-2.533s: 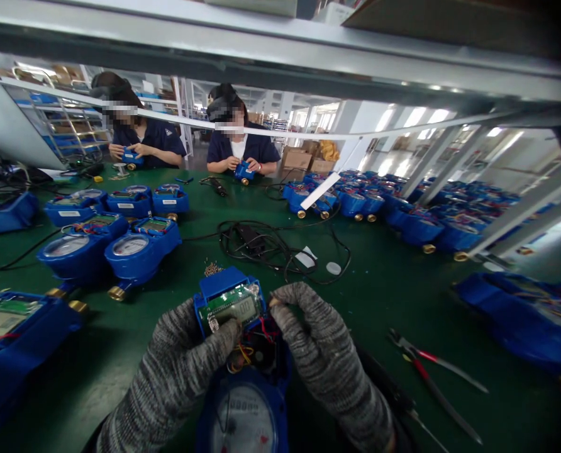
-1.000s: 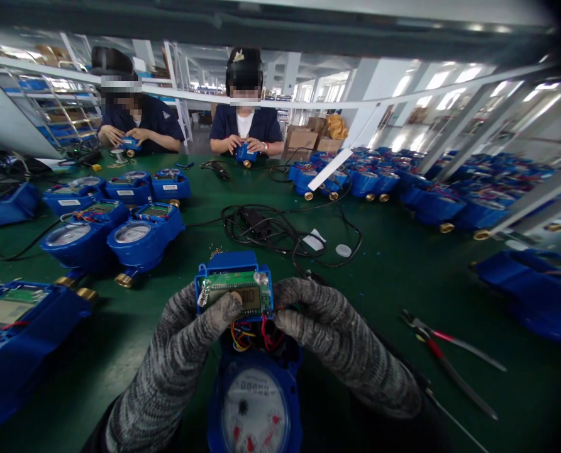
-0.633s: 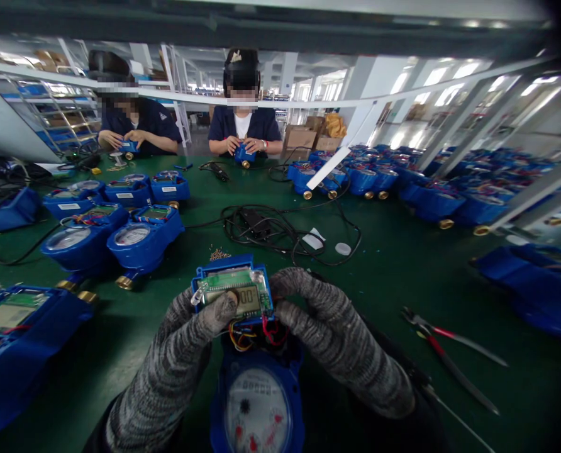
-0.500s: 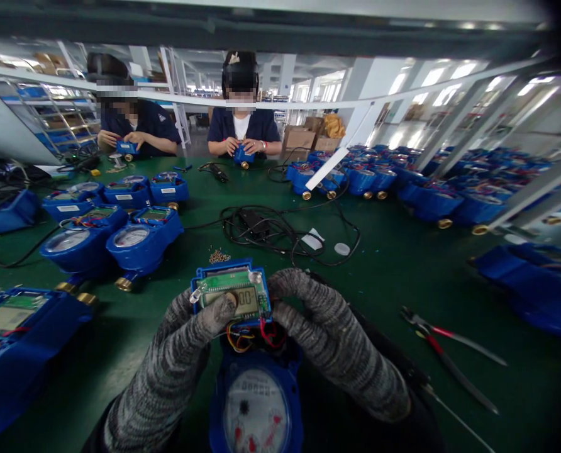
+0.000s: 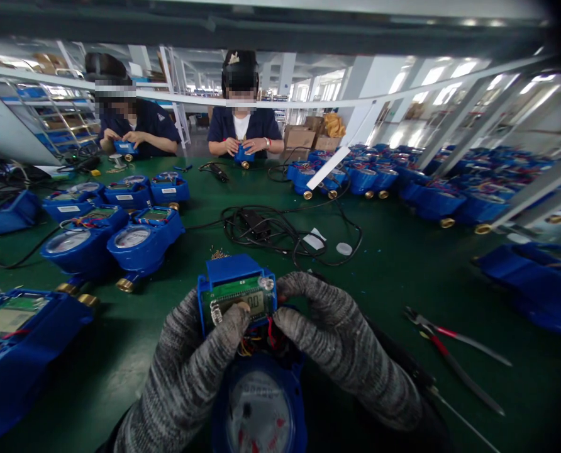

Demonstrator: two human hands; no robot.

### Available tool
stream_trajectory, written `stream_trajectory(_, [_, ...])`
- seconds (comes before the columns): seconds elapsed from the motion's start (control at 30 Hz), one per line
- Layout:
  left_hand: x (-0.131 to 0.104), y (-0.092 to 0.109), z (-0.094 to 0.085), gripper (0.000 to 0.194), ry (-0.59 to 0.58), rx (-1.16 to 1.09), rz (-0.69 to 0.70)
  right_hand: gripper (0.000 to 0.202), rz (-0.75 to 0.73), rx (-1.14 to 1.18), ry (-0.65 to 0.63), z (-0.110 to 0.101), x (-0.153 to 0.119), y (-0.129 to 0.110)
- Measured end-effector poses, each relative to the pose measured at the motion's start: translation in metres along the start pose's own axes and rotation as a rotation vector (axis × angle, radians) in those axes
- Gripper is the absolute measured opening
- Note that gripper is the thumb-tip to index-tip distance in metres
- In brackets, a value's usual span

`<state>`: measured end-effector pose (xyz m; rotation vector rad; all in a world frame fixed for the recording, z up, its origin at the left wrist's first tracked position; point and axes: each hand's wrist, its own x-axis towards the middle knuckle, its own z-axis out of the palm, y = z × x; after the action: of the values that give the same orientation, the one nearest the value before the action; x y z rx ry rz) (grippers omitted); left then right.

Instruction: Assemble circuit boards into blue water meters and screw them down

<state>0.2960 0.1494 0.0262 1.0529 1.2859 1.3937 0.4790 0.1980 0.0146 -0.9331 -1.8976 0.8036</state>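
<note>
A blue water meter [image 5: 260, 402] stands in front of me, its round dial facing up at the bottom of the view. Above the dial is its blue housing with a green circuit board [image 5: 226, 292] and a small LCD. My left hand [image 5: 200, 355], in a grey knitted glove, is closed round the housing's left side, its thumb pressed on the display. At the right edge, my gloved right hand [image 5: 327, 324] has thumb and fingers closed on the housing. Red and yellow wires [image 5: 249, 345] run out below the board, partly hidden by my fingers.
Red-handled pliers [image 5: 443, 336] lie to the right beside a thin metal tool. Coiled black cable with an adapter [image 5: 255, 225] and small screws [image 5: 219, 254] lie ahead. Blue meters [image 5: 143, 239] stand left, with many more [image 5: 356, 176] at right. Two people [image 5: 243, 129] work opposite.
The housing has tipped, so more of its blue top wall shows. My left hand has shifted slightly right and its thumb has slid across the display.
</note>
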Motion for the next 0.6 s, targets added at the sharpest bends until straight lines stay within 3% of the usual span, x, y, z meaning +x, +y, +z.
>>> stream_trajectory(0.13, [-0.002, -0.005, -0.002, 0.03, -0.007, 0.17, 0.158, 0.015, 0.027, -0.064, -0.14, -0.002, -0.005, 0.006])
stream_trajectory(0.27, [-0.003, -0.015, -0.006, 0.031, 0.059, 0.371, 0.271, 0.035, 0.124, -0.156, -0.135, -0.004, -0.015, 0.016])
stream_trajectory(0.33, [-0.005, -0.015, -0.002, 0.035, 0.099, 0.391, 0.252, 0.036, 0.146, -0.152, -0.142, -0.006, -0.016, 0.015])
stream_trajectory(0.43, [-0.008, -0.009, 0.005, 0.033, 0.101, 0.239, 0.136, 0.022, 0.127, 0.018, -0.225, -0.011, -0.008, 0.005])
stream_trajectory(0.5, [-0.006, -0.003, 0.004, 0.034, 0.053, 0.158, 0.07, 0.014, 0.106, 0.14, -0.258, -0.014, -0.003, 0.0])
stream_trajectory(0.6, [0.007, -0.001, -0.009, 0.038, -0.157, 0.334, 0.055, 0.009, 0.084, 0.163, -0.213, -0.016, 0.0, 0.0])
